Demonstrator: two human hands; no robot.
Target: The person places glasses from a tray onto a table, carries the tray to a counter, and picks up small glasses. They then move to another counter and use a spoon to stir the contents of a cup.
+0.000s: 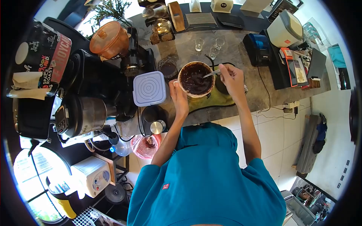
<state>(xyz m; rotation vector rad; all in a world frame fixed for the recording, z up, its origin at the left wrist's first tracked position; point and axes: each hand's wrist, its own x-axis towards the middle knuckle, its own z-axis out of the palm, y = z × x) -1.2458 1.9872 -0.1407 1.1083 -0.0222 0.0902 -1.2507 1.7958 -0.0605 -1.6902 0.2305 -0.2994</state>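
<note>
while against left grip (179, 98), bowl (197, 95) left of right grip (232, 80)

Counter (234, 48), grey and mottled, bears: one square container with a pale lilac lid (149, 89), left; small clear glasses (198, 45), grouped past the bowl (194, 95) (whose underside and support are hidden); one green cloth (222, 99), near the front edge; one blue-and-black device (258, 49), right.
</note>
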